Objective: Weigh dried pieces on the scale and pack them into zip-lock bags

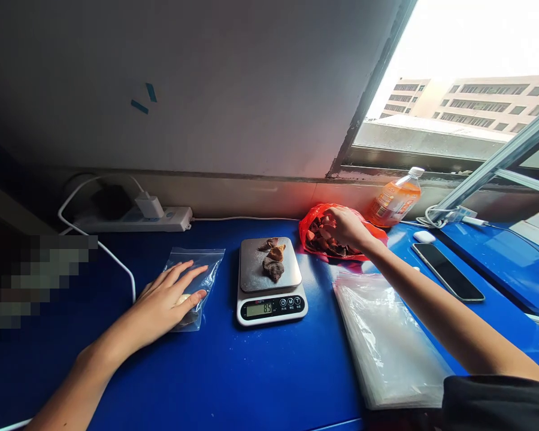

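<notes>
My left hand (pixel 168 299) lies with spread fingers on a small clear zip bag (pixel 212 263), which has something pale inside, mostly covered by the hand. In the middle stands a white kitchen scale (pixel 247 281) showing 85 on its display. Several dried brown pieces (pixel 273 268), wrinkled like dried peel or mushroom, rest on its metal plate. To the right, my right hand (pixel 345 228) reaches into an open red plastic bag (pixel 317 212) full of similar dried pieces (pixel 323 240). Its fingers are curled downward, and whatever is between them is hidden.
A stack of clear zip bags (pixel 386 341) lies under my right forearm. Further right are a phone (pixel 449 272), a white earphone case (pixel 424 237) and an orange drink bottle (pixel 397 197). A power strip (pixel 175 219) with a white charger and cable sits along the wall.
</notes>
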